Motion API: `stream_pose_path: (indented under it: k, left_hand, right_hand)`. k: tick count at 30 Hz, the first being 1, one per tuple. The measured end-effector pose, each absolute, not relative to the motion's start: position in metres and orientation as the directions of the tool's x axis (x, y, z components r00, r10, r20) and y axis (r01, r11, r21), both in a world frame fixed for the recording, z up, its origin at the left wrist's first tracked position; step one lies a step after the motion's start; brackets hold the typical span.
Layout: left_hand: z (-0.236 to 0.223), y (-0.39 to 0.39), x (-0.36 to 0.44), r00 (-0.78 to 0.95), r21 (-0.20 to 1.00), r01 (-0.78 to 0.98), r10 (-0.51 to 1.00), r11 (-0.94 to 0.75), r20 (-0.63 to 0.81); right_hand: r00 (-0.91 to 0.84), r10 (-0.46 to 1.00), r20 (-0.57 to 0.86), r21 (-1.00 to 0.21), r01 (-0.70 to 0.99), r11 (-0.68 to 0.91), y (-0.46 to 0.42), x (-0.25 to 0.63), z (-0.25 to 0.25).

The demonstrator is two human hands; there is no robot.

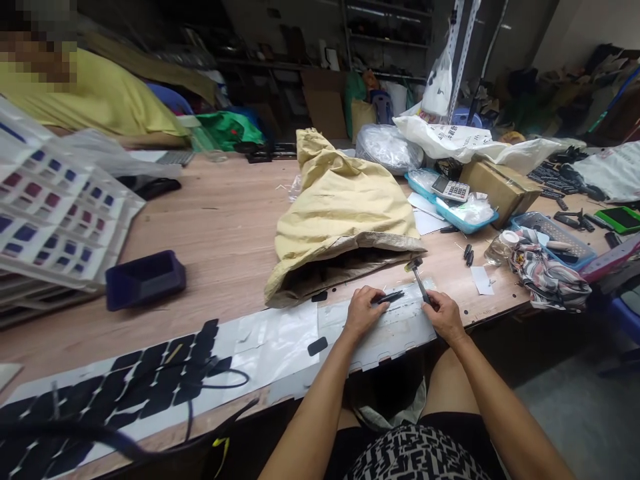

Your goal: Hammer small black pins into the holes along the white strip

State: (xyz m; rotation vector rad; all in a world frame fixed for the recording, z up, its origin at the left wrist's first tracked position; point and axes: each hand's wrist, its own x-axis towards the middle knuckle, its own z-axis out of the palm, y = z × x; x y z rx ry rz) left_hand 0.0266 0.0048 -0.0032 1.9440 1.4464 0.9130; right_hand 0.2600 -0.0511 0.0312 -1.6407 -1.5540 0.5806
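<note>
Left hand [365,310] closed on black piece [390,297], held over white board [383,327] at table's near edge. Right hand [444,315] gripped round handle of small hammer [421,280], head up and away, right of the piece. Black pad [317,346] on board, left of left hand; rows of black pieces [150,373] on white sheet farther left. Beyond hands, yellow sack [345,207], mouth facing near side. Purple bin [145,280] left of sack. Calculator [451,189] on blue tray [467,217], right of sack. Person in yellow [100,93] far left.
</note>
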Motion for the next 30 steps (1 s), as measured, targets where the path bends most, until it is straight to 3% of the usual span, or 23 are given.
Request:
stream_pose_path:
  k: [6, 13, 18, 24, 30]
  left_hand:
    - [-0.002, 0.005, 0.029, 0.174, 0.768, 0.594, 0.970, -0.240, 0.169]
    - [-0.002, 0.007, 0.030, 0.170, 0.767, 0.601, 0.974, -0.223, 0.150]
    - [-0.003, 0.007, 0.030, 0.168, 0.762, 0.606, 0.973, -0.228, 0.158]
    - [0.001, 0.007, 0.031, 0.158, 0.764, 0.610, 0.977, -0.211, 0.144]
    - [0.001, 0.006, 0.032, 0.159, 0.766, 0.606, 0.977, -0.212, 0.145]
  right_hand:
    - [-0.054, 0.976, 0.210, -0.683, 0.706, 0.187, -0.084, 0.244, 0.050]
    - [-0.032, 0.987, 0.161, -0.634, 0.763, 0.128, -0.090, 0.240, 0.050]
    - [-0.044, 0.987, 0.154, -0.697, 0.703, 0.140, -0.090, 0.237, 0.056]
    - [-0.114, 0.990, 0.088, -0.689, 0.711, 0.143, -0.088, 0.229, 0.054]
    - [0.074, 0.994, 0.076, -0.846, 0.533, 0.025, -0.055, 0.249, 0.038]
